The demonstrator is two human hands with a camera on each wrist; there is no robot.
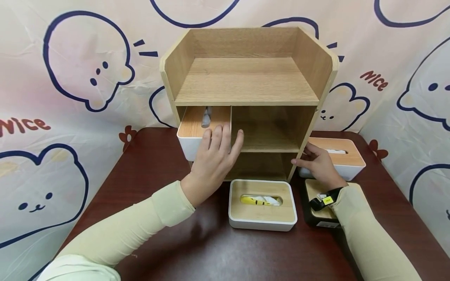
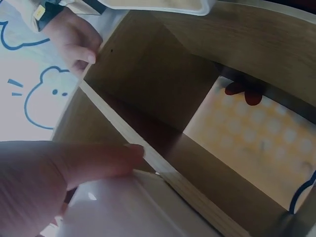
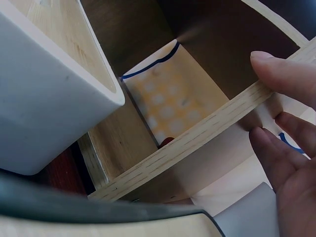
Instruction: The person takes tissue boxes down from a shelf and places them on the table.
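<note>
A wooden desktop shelf (image 1: 246,80) stands at the back of the table. A white tissue box (image 1: 191,146) with a wood-look lid sits partly inside its upper left compartment, its front end sticking out. My left hand (image 1: 214,160) rests on the box's front right part with fingers extended; in the left wrist view one finger (image 2: 106,158) reaches to the shelf's pale front edge. My right hand (image 1: 319,164) pinches the shelf's right side panel near the front, thumb (image 3: 284,74) on one face and fingers on the other.
A white tissue box with a bamboo lid (image 1: 261,222) stands before the shelf. To the right are a black tissue box (image 1: 314,218), partly under the right wrist, and another white one (image 1: 351,171). Printed cloth (image 1: 88,70) hangs behind the dark red table (image 1: 154,168).
</note>
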